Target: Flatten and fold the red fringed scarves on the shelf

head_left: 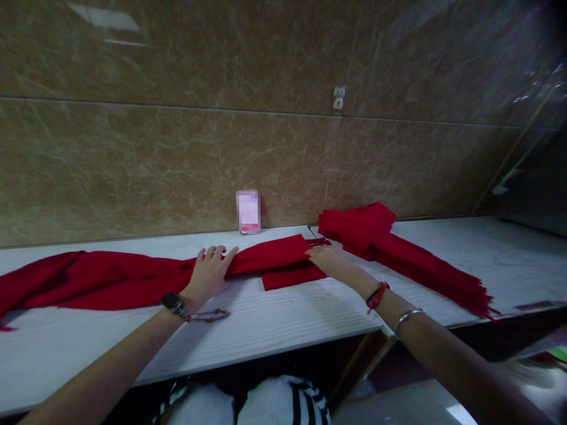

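A long red scarf point(128, 277) runs across the white tabletop from the left edge to the middle, where its end is folded over in layers with a bit of fringe showing. My left hand point(211, 273) lies across a narrowed stretch of it, fingers apart and thumb out to the right. At the folded end, my right hand point(326, 261) is closed on the scarf's edge; its fingertips are partly hidden. To the right of that hand, a second piece of red fringed cloth point(376, 236) lies folded, its fringe pointing toward the front right.
A phone point(248, 211) with a blurred screen leans upright against the brown marbled wall point(177, 159). A small white fitting point(339, 98) is on the wall. The white table point(248, 324) ends at a front edge just before my knees.
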A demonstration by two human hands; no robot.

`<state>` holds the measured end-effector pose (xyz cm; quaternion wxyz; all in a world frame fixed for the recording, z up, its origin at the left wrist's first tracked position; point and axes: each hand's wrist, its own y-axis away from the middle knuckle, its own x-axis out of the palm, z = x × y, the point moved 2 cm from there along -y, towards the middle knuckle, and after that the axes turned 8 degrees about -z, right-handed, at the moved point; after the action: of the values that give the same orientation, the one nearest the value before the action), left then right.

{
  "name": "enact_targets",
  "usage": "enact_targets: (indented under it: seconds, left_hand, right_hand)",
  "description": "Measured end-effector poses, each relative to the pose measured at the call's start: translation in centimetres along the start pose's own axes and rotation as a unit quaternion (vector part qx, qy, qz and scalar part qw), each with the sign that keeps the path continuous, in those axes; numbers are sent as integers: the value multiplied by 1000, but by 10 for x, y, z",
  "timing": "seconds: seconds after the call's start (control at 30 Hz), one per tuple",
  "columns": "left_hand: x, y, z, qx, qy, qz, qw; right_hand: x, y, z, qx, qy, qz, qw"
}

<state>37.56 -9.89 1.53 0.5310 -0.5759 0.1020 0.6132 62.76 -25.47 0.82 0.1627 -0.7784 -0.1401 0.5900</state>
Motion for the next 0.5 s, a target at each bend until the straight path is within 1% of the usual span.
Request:
enact_targets:
  seconds: [0.13,0.2,0.27,0.33,0.37,0.43,0.5]
  left_hand:
    - [-11,16,40,83,12,97,992]
    - [-15,29,57,123,34,132,983]
    - [-16,44,67,159,63,169,971]
    - [-15,54,67,174,82,208,959]
    - [-14,56,64,176,86,223,955]
    - [-15,52,52,177,86,233,952]
    - [-17,43,33,191,97,224,951]
  right_hand:
    - [9,16,-3,-27,-12,-11,999]
    - [16,28,1,-66,-26,-27,997]
    - [23,38,5,-105,-33,-59,992]
    - [27,44,8,-126,-38,-89,987]
    - [28,45,9,-128,-41,-93,987]
    - [27,43,10,-133,-48,-83,986]
    - [25,39,12,-139,-53,-66,987]
